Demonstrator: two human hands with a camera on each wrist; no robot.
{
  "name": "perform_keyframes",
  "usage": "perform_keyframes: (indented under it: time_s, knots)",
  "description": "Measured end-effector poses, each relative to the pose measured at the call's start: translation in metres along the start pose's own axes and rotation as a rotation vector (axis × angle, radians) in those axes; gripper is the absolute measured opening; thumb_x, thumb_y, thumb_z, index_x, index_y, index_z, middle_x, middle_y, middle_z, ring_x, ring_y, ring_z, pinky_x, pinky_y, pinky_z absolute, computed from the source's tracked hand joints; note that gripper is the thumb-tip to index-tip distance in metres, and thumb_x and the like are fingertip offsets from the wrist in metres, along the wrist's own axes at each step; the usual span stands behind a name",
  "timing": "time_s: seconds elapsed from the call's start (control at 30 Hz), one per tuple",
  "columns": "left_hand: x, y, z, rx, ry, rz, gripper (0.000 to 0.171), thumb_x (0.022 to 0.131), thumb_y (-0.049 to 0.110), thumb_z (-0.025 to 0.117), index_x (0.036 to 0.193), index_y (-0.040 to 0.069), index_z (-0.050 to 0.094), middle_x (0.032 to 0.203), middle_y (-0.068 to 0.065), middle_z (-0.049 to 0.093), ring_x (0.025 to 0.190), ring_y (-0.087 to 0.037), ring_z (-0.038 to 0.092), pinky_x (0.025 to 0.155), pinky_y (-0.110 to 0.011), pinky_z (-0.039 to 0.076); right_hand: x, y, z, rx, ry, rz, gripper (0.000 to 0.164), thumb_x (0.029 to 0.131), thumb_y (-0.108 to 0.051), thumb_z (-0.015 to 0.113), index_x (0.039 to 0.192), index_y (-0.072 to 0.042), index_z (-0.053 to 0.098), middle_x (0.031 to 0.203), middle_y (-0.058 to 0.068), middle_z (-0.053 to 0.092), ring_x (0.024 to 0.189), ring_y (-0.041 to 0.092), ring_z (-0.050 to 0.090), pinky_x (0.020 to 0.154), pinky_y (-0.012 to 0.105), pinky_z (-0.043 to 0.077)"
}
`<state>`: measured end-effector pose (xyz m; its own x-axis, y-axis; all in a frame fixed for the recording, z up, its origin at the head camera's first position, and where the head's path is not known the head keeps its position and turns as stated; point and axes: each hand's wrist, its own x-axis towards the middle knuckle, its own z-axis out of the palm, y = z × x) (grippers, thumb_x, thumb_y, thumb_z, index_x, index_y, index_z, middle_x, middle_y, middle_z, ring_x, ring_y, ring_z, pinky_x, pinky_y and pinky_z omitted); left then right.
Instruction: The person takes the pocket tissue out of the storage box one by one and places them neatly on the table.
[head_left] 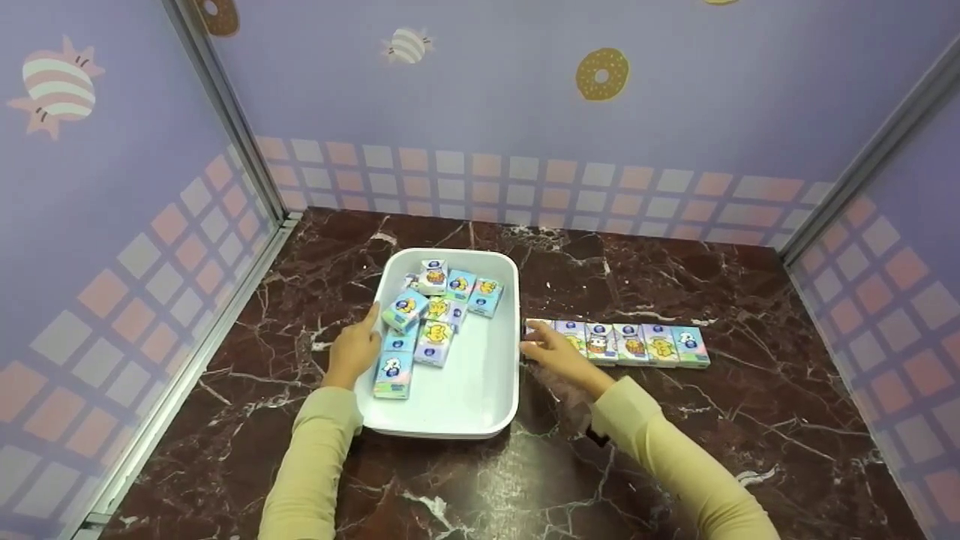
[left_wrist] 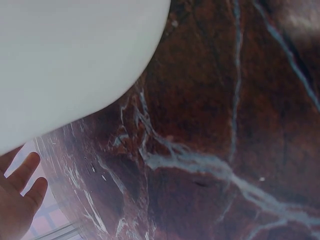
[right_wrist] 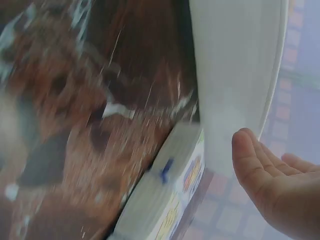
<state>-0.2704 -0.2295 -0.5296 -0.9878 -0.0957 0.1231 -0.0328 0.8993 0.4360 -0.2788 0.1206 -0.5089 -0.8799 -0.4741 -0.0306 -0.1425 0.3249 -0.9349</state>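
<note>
A white plastic tub (head_left: 450,416) holds several small printed tissue packs (head_left: 433,343), piled loosely toward its left and far side. At the tub's left rim rests my left hand (head_left: 355,351); the left wrist view shows its fingers (left_wrist: 36,192) spread, close beside the outer wall. My right hand (head_left: 559,356) is by the tub's right wall, over the left end of a row of tissue packs (head_left: 631,345). Its fingers (right_wrist: 245,150) are loosely extended and hold nothing. The hand partly hides the row's leftmost packs.
The tub and row stand on a dark red marbled table (head_left: 645,285). Purple walls (head_left: 487,90) with printed sweets and checks enclose it at the back and sides. A small dark object (head_left: 598,436) shows beneath the right cuff.
</note>
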Motion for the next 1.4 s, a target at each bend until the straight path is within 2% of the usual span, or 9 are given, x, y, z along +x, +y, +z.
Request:
perform_keyframes:
  time_s: [0.13, 0.23, 0.37, 0.5, 0.77, 0.9, 1.13, 1.27, 1.4]
  knots:
    - [0.001, 0.001, 0.000, 0.004, -0.016, -0.010, 0.054, 0.086, 0.015, 0.042, 0.138, 0.017, 0.031, 0.079, -0.024, 0.059, 0.065, -0.033, 0.054, 0.064, -0.048, 0.044, -0.001, -0.003, 0.010, -0.011, -0.030, 0.003, 0.053, 0.089, -0.014, 0.050, 0.132, 0.008, 0.029, 0.122, 0.032, 0.044, 0.104, 0.041, 0.053, 0.087, 0.045, 0.044]
    - [0.001, 0.001, 0.000, 0.009, -0.024, -0.013, 0.054, 0.086, 0.015, 0.041, 0.139, 0.017, 0.030, 0.077, -0.024, 0.059, 0.062, -0.032, 0.053, 0.062, -0.048, 0.044, -0.004, -0.006, 0.015, -0.005, -0.028, 0.024, 0.052, 0.088, -0.009, 0.049, 0.132, 0.010, 0.029, 0.126, 0.032, 0.040, 0.109, 0.042, 0.049, 0.090, 0.045, 0.042]
    - [0.002, 0.002, -0.001, 0.016, -0.023, -0.012, 0.054, 0.086, 0.015, 0.041, 0.139, 0.017, 0.030, 0.083, -0.026, 0.060, 0.068, -0.036, 0.056, 0.065, -0.049, 0.044, -0.012, -0.016, 0.020, 0.056, -0.027, 0.010, 0.051, 0.086, 0.001, 0.046, 0.130, 0.019, 0.025, 0.128, 0.037, 0.035, 0.117, 0.046, 0.039, 0.094, 0.046, 0.038]
    - [0.003, 0.003, -0.001, 0.015, -0.023, -0.010, 0.054, 0.086, 0.016, 0.042, 0.138, 0.017, 0.031, 0.087, -0.026, 0.060, 0.074, -0.038, 0.057, 0.068, -0.050, 0.044, -0.019, -0.024, 0.023, 0.014, 0.006, -0.019, 0.052, 0.084, 0.004, 0.048, 0.128, 0.021, 0.026, 0.126, 0.038, 0.036, 0.116, 0.046, 0.040, 0.093, 0.045, 0.038]
    - [0.003, 0.002, 0.001, 0.018, -0.030, -0.018, 0.053, 0.087, 0.016, 0.041, 0.139, 0.017, 0.030, 0.097, -0.028, 0.059, 0.081, -0.041, 0.057, 0.071, -0.051, 0.044, -0.007, 0.010, 0.025, -0.077, 0.036, -0.016, 0.057, 0.083, -0.005, 0.056, 0.131, 0.013, 0.030, 0.127, 0.031, 0.041, 0.115, 0.038, 0.046, 0.091, 0.040, 0.042]
    - [0.002, 0.001, 0.001, 0.021, -0.020, -0.007, 0.053, 0.086, 0.015, 0.041, 0.138, 0.015, 0.030, 0.097, -0.028, 0.059, 0.080, -0.041, 0.057, 0.070, -0.051, 0.043, -0.009, 0.010, 0.026, -0.093, 0.032, -0.003, 0.058, 0.084, -0.007, 0.056, 0.132, 0.010, 0.030, 0.129, 0.029, 0.040, 0.116, 0.037, 0.045, 0.091, 0.040, 0.042]
    - [0.001, 0.001, 0.002, 0.017, -0.008, 0.011, 0.054, 0.086, 0.013, 0.042, 0.138, 0.014, 0.031, 0.083, -0.024, 0.059, 0.067, -0.034, 0.053, 0.065, -0.047, 0.043, -0.012, 0.008, 0.028, -0.106, 0.030, 0.011, 0.058, 0.084, -0.007, 0.056, 0.133, 0.010, 0.029, 0.129, 0.028, 0.041, 0.116, 0.036, 0.046, 0.089, 0.037, 0.044]
    - [0.000, 0.001, 0.002, 0.022, -0.013, 0.011, 0.054, 0.086, 0.013, 0.041, 0.138, 0.013, 0.030, 0.086, -0.025, 0.060, 0.070, -0.035, 0.054, 0.067, -0.048, 0.043, -0.013, 0.007, 0.029, -0.097, 0.033, 0.017, 0.058, 0.083, -0.005, 0.056, 0.132, 0.010, 0.030, 0.126, 0.029, 0.044, 0.114, 0.036, 0.047, 0.087, 0.036, 0.046]
    - [-0.001, 0.002, 0.003, 0.014, -0.010, 0.016, 0.053, 0.086, 0.013, 0.041, 0.138, 0.013, 0.030, 0.091, -0.027, 0.060, 0.076, -0.039, 0.056, 0.069, -0.050, 0.043, -0.015, 0.007, 0.030, -0.133, 0.055, 0.017, 0.056, 0.082, -0.005, 0.057, 0.131, 0.010, 0.033, 0.123, 0.028, 0.047, 0.112, 0.035, 0.050, 0.086, 0.035, 0.046]
